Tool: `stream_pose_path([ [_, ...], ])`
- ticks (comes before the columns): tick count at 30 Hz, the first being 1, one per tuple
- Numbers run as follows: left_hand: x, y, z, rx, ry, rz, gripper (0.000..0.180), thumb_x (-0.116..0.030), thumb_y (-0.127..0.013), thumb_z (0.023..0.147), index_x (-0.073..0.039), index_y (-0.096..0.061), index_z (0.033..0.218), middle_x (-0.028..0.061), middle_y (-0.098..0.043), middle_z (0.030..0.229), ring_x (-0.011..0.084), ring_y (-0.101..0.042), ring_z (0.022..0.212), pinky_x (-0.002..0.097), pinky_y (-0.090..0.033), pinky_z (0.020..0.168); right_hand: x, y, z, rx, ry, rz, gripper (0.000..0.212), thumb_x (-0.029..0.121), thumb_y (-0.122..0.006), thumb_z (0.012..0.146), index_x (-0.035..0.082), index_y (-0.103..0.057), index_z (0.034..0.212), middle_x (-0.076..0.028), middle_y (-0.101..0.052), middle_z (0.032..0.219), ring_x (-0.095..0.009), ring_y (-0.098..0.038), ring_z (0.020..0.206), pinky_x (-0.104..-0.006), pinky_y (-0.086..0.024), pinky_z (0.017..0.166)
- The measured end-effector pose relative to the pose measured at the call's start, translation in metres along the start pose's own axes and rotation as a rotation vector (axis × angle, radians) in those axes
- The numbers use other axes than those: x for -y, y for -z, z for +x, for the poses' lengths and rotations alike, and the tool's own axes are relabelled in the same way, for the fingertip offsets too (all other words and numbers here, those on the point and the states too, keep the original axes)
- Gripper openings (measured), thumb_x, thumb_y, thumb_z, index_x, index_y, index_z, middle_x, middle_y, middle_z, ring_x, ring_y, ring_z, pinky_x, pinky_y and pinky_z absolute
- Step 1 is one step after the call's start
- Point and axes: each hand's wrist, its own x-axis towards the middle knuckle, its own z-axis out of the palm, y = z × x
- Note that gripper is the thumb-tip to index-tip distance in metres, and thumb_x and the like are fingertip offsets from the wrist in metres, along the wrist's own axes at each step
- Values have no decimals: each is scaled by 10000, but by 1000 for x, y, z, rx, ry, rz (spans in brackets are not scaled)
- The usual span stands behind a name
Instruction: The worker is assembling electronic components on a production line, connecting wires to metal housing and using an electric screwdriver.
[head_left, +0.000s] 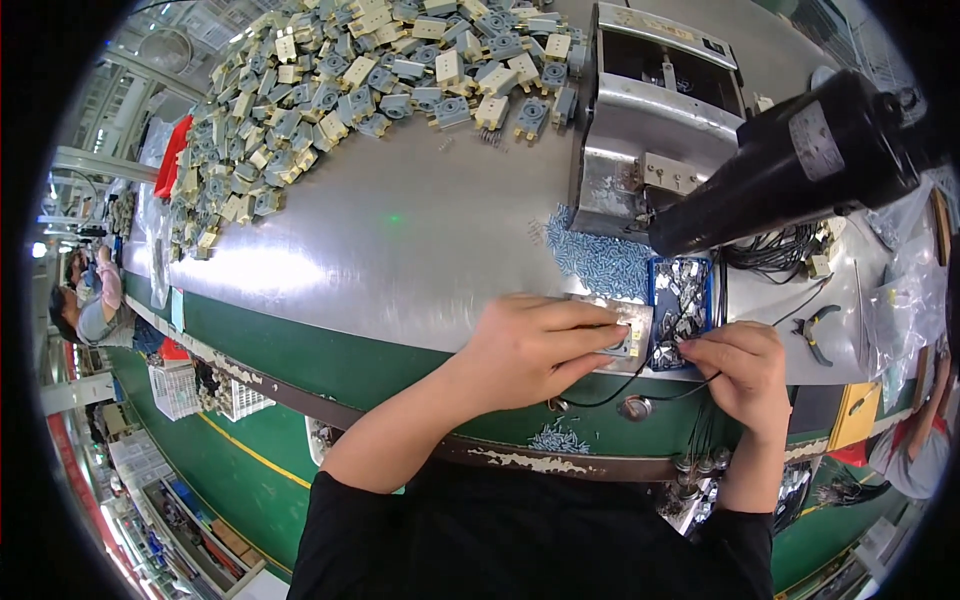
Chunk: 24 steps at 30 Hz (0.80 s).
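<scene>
My left hand [540, 345] has its fingers closed over a small grey housing [622, 348], on a metal fixture [638, 318] at the table's front edge. Its fingertips partly cover the housing. A black cable [600, 404] loops from beside the housing toward my right hand [742, 368]. That hand is closed in a pinch at the near right corner of a blue tray [652, 290] with small shiny metal pieces. What the pinch holds is too small to make out. Blue-grey screws [605, 262] lie heaped just beyond the fixture.
Many grey and cream housings [350, 100] are piled along the far left. A metal machine [660, 130] and a black cylinder [780, 170] stand at the back right. Pliers [820, 335] lie right of my right hand. Loose screws [558, 438] sit near the front ledge.
</scene>
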Motion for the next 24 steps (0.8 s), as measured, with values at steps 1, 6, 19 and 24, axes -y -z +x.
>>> stream_pose_path([
  [1,2,-1,0,-18,2,-14,281,-170,-871,771,-115,-799,1037,17,-774,1071,189,-750,830,320,-566,662,2,0,2,2,5,-3,302,1,-762,674,70,-772,967,-64,-726,852,-231,-686,664,-353,-529,581],
  [6,4,0,-1,2,-2,0,270,-197,-850,792,-141,-798,1051,-10,-760,1094,177,-743,823,329,-567,695,16,3,9,70,-33,-54,223,13,-756,690,45,-740,910,-86,-724,882,-273,-702,720,-376,-560,629],
  [19,52,34,1,-249,322,287,303,-202,-837,809,-119,-733,1082,55,-718,894,185,-642,599,311,-516,566,33,19,16,535,-44,145,142,94,-722,673,51,-712,808,-67,-678,824,-287,-687,722,-387,-561,606],
  [24,50,27,8,-220,379,336,297,-216,-840,814,-111,-679,1040,1,-578,635,156,-580,527,324,-437,508,31,23,23,534,-74,344,154,188,-777,701,57,-704,735,-57,-661,739,-289,-663,633,-377,-523,545],
])
